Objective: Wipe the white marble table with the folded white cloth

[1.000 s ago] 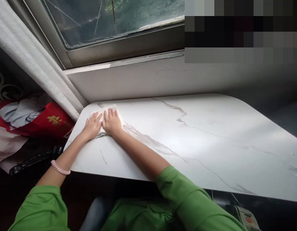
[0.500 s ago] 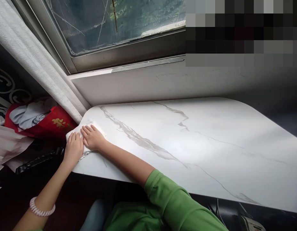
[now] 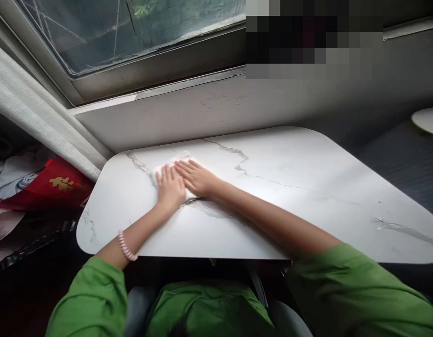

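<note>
A white cloth (image 3: 184, 157) lies flat on the white marble-patterned tabletop (image 3: 289, 154), left of its middle. My left hand (image 3: 170, 188) rests palm down on the cloth's left part, its fingers stretched out. Right beside it, my right hand (image 3: 197, 179) presses flat on the cloth with its fingers spread. The fingertips of both hands point toward the window side and nearly touch each other. Part of the cloth is hidden beneath the hands.
A window (image 3: 139, 37) and a wall run along the table's far side. A pale curtain (image 3: 44, 107) hangs at the left, near a red bag (image 3: 58, 185) with grey cloth in it. Another white surface (image 3: 429, 120) shows at the far right.
Both hands and the cloth have moved right, from the table's left end toward its middle. The view has shifted, showing more at the right.
</note>
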`<act>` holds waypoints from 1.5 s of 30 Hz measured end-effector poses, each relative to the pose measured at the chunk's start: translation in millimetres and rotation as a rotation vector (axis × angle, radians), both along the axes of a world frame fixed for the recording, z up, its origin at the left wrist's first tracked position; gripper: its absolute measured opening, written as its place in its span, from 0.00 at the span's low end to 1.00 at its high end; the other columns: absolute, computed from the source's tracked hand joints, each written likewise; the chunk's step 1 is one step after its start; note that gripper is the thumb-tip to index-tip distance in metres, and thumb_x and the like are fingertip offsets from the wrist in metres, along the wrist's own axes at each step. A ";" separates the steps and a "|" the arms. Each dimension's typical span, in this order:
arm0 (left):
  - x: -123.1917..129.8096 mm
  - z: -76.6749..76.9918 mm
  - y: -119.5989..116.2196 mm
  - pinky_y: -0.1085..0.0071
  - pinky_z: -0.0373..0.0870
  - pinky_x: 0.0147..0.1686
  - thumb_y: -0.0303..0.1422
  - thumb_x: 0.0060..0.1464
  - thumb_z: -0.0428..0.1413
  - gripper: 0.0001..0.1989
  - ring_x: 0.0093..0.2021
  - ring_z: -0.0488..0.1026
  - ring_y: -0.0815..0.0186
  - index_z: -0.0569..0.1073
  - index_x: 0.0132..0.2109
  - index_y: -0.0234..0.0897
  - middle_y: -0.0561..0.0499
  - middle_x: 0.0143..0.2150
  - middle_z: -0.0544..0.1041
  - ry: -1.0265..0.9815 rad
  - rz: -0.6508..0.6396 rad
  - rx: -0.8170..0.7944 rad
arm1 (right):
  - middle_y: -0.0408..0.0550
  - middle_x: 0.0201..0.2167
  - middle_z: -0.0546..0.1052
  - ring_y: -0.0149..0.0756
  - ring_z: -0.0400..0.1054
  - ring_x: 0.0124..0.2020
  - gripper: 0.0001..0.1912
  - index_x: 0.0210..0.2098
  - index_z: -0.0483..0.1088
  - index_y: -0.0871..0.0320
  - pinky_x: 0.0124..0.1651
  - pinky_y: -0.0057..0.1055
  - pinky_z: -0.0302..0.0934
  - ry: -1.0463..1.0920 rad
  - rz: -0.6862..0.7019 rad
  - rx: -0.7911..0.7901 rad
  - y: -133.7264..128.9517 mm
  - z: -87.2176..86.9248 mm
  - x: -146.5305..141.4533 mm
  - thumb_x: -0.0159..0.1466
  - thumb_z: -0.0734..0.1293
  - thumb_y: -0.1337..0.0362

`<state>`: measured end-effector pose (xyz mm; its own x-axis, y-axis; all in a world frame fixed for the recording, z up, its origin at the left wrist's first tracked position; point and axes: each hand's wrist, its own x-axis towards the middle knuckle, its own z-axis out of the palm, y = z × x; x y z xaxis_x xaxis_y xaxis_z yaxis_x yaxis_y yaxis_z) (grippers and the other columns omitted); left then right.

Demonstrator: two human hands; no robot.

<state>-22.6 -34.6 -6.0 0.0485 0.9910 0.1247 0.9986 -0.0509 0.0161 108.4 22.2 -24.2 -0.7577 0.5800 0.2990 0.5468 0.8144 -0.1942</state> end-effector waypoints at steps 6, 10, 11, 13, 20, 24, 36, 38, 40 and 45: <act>165.5 -5.4 41.9 0.58 0.40 0.67 0.35 0.65 0.36 0.28 0.69 0.46 0.55 0.54 0.65 0.19 0.35 0.68 0.53 -0.036 -0.429 -0.026 | 0.62 0.66 0.53 0.43 0.43 0.68 0.31 0.66 0.50 0.72 0.65 0.48 0.42 -0.106 -0.412 0.000 -9.8 -17.8 186.0 0.69 0.43 0.59; 263.4 -11.7 39.8 0.59 0.40 0.67 0.34 0.65 0.36 0.27 0.69 0.47 0.58 0.54 0.66 0.21 0.38 0.68 0.54 -0.049 -0.716 -0.024 | 0.64 0.65 0.56 0.41 0.45 0.68 0.34 0.65 0.52 0.73 0.65 0.42 0.43 -0.116 -0.731 0.024 -50.5 -33.3 289.5 0.69 0.41 0.58; 281.8 -13.5 34.4 0.58 0.41 0.67 0.34 0.65 0.36 0.27 0.68 0.48 0.58 0.54 0.65 0.21 0.38 0.68 0.54 -0.054 -0.763 -0.012 | 0.64 0.65 0.56 0.42 0.46 0.67 0.34 0.66 0.52 0.72 0.64 0.44 0.44 -0.106 -0.777 0.041 -64.2 -37.4 308.0 0.68 0.41 0.57; 308.5 -16.9 20.4 0.57 0.41 0.67 0.34 0.64 0.37 0.27 0.68 0.50 0.58 0.56 0.65 0.22 0.38 0.67 0.56 -0.062 -0.846 0.027 | 0.61 0.65 0.57 0.43 0.48 0.67 0.35 0.67 0.50 0.69 0.63 0.46 0.46 -0.082 -0.852 0.091 -93.4 -44.8 332.9 0.68 0.40 0.55; 316.2 -20.5 -18.0 0.61 0.44 0.66 0.35 0.65 0.38 0.26 0.67 0.52 0.60 0.57 0.65 0.25 0.42 0.67 0.57 0.008 -1.052 0.069 | 0.60 0.65 0.57 0.44 0.45 0.68 0.37 0.68 0.45 0.66 0.64 0.48 0.45 -0.001 -1.027 0.209 -167.0 -44.8 310.7 0.68 0.40 0.50; 295.3 -17.2 -27.7 0.61 0.43 0.66 0.34 0.65 0.38 0.26 0.67 0.51 0.59 0.55 0.66 0.25 0.42 0.68 0.56 0.051 -1.063 0.062 | 0.64 0.63 0.59 0.45 0.48 0.67 0.41 0.66 0.51 0.69 0.64 0.48 0.44 0.065 -1.088 0.209 -179.3 -34.6 274.5 0.67 0.38 0.47; 156.4 6.5 -40.8 0.60 0.38 0.66 0.36 0.65 0.41 0.28 0.69 0.44 0.57 0.51 0.67 0.23 0.38 0.70 0.49 0.055 -1.029 -0.123 | 0.65 0.64 0.58 0.49 0.50 0.66 0.31 0.66 0.48 0.70 0.65 0.51 0.44 0.002 -1.026 0.147 -182.5 -20.2 147.6 0.69 0.47 0.60; 120.4 5.9 -45.2 0.60 0.37 0.67 0.37 0.65 0.40 0.29 0.69 0.43 0.57 0.51 0.67 0.23 0.38 0.70 0.48 0.031 -0.994 -0.135 | 0.64 0.65 0.57 0.48 0.48 0.66 0.31 0.67 0.47 0.71 0.66 0.51 0.42 -0.020 -0.969 0.129 -181.6 -15.9 117.4 0.68 0.48 0.62; 81.8 4.4 -51.9 0.59 0.37 0.67 0.37 0.65 0.39 0.29 0.70 0.40 0.57 0.50 0.67 0.23 0.37 0.70 0.48 -0.007 -0.943 -0.130 | 0.63 0.65 0.56 0.46 0.46 0.67 0.31 0.67 0.47 0.70 0.67 0.50 0.40 -0.035 -0.901 0.085 -180.9 -10.0 84.1 0.68 0.48 0.62; -21.5 7.6 -77.1 0.56 0.41 0.67 0.34 0.64 0.36 0.28 0.70 0.39 0.60 0.48 0.67 0.25 0.38 0.70 0.47 -0.040 -0.734 -0.127 | 0.61 0.66 0.55 0.48 0.40 0.68 0.31 0.66 0.51 0.70 0.67 0.54 0.35 0.010 -0.669 -0.074 -174.7 7.1 -6.8 0.67 0.49 0.61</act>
<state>-44.1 -111.7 1.5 0.7015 0.7121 0.0274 0.7067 -0.7001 0.1019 101.5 -152.4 -17.1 -0.2258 0.9427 0.2458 0.9269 0.2855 -0.2437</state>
